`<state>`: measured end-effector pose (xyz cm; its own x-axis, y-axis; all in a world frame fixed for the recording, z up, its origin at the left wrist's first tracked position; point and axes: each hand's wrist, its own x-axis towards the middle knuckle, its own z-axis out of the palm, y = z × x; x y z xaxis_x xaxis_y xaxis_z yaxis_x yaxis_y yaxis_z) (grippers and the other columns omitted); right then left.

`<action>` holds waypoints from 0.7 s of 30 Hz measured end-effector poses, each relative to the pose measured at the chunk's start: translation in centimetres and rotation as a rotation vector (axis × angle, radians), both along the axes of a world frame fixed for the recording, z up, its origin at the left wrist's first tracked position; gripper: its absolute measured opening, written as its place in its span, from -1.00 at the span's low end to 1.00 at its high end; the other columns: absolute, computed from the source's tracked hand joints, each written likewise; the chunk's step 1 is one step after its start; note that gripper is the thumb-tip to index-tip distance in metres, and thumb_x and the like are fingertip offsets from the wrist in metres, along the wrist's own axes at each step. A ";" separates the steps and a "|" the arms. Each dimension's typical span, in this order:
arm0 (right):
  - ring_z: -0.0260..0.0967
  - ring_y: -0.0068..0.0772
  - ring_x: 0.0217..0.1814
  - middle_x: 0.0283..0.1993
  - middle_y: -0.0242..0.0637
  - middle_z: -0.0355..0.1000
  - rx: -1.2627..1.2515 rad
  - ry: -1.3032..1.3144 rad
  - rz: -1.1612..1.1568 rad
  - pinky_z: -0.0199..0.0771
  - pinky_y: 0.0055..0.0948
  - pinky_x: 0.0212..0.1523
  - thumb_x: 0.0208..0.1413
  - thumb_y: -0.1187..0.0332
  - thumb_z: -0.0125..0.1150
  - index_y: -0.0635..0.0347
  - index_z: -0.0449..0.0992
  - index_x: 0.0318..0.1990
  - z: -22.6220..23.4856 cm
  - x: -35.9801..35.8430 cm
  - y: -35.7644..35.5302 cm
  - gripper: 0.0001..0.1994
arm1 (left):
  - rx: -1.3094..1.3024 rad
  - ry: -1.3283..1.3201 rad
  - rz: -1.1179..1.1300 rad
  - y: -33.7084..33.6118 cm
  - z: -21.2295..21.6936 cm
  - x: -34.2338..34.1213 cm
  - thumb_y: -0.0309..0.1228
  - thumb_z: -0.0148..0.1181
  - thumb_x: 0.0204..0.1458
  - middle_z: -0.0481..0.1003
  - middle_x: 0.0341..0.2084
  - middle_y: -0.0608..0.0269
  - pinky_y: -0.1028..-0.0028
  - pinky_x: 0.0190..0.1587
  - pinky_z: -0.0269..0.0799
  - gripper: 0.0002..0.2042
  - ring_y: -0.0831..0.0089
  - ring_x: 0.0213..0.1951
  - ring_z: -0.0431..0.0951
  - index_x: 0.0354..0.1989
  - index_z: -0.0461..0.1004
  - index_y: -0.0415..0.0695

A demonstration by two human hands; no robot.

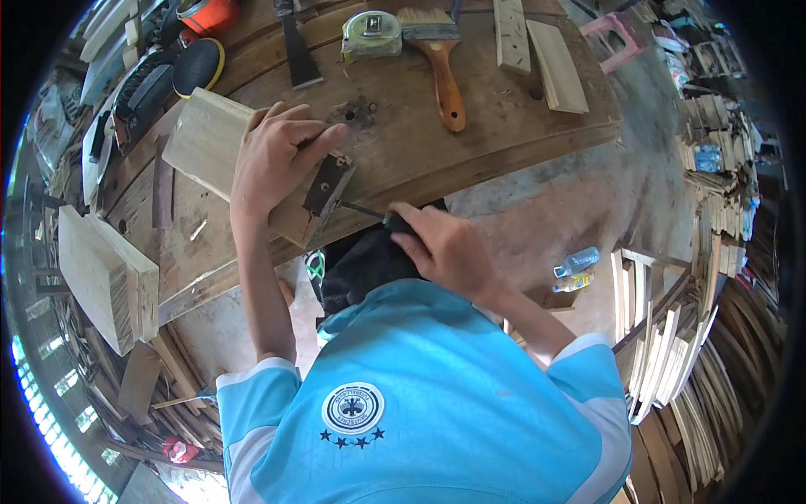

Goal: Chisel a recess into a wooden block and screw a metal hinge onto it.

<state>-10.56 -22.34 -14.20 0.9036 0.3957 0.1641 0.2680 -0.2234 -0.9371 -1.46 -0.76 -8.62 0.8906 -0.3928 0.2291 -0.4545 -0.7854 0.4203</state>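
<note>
The left hand (273,155) presses flat on a pale wooden board (210,143) lying at the near edge of the counter (504,134), fingers closed over a dark metal plate (327,189) at the board's end. The right hand (445,248) grips a screwdriver (374,212), its tip meeting that plate. Farther back on the counter lie a paintbrush (441,59) and a tape measure (371,34).
</note>
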 end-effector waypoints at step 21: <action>-0.19 -0.80 -0.80 -0.66 -0.52 0.06 0.480 1.521 0.347 -0.20 -0.78 -0.84 0.22 0.08 -0.20 0.18 0.33 -0.02 2.3 3.0 -1.3 -0.61 | -0.033 -0.014 -0.075 0.4 -0.4 0.1 -0.16 0.07 0.00 0.32 -0.63 0.30 0.39 -0.17 0.16 -0.72 0.32 -0.38 0.37 -0.56 0.50 -0.11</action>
